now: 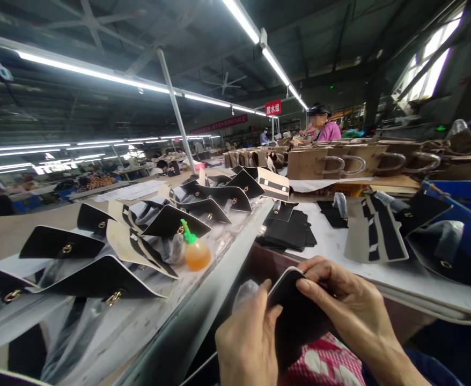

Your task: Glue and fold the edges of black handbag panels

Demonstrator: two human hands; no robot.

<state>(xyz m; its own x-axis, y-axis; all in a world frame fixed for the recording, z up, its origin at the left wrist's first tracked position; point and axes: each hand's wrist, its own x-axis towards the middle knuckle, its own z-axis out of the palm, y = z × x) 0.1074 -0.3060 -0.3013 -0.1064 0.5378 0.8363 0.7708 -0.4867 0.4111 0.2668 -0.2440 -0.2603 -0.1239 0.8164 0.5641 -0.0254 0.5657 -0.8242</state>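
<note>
Head view: black panel (302,316) with a pale rim sits at 5 o'clock, tilted, gripped between both hands. Left hand (247,343) pinches its left edge, thumb on the dark face. Right hand (348,300) pinches the upper corner, thumb on the dark face (fingertips behind partly hidden). Stack of black pieces (287,229) lies at 4 o'clock, on the white worktop. Bottle (197,253) of orange liquid, green nozzle up, stands between 7 and 8 o'clock. Black flaps (88,281) with gold clasps spread at 8 o'clock.
</note>
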